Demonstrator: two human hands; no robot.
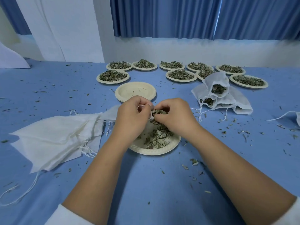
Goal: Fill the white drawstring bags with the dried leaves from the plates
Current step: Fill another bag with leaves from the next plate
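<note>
Head view: the white drawstring bag (151, 116) being filled shows only as a sliver of cloth between the two hands, held above the near plate (155, 152). The left hand (131, 117) has its fingers (143, 102) curled tight, pinching the bag's rim and a loop of its drawstring (140, 107). The right hand (175, 117) has its fingers (163, 105) bunched around a clump of dried leaves (159, 112), pressed right at the bag's opening. The mouth sits at the top, facing the right hand. The rest of the bag is hidden behind the hands, so its long axis cannot be told.

More dried leaves lie loose on the near plate, directly under both hands. Just beyond the hands stands a stack of empty plates (135, 91). Farther back, two rough rows of full plates (112, 76) run across the blue surface (146, 184).

To the left a pile of flat empty bags (55, 135) lies with strings trailing toward the near edge. To the right, a heap of filled bags (218, 92) leans together, the leaves showing dark through the cloth. Leaf crumbs (194, 161) are scattered over the surface. Blue curtains (178, 17) hang behind.
</note>
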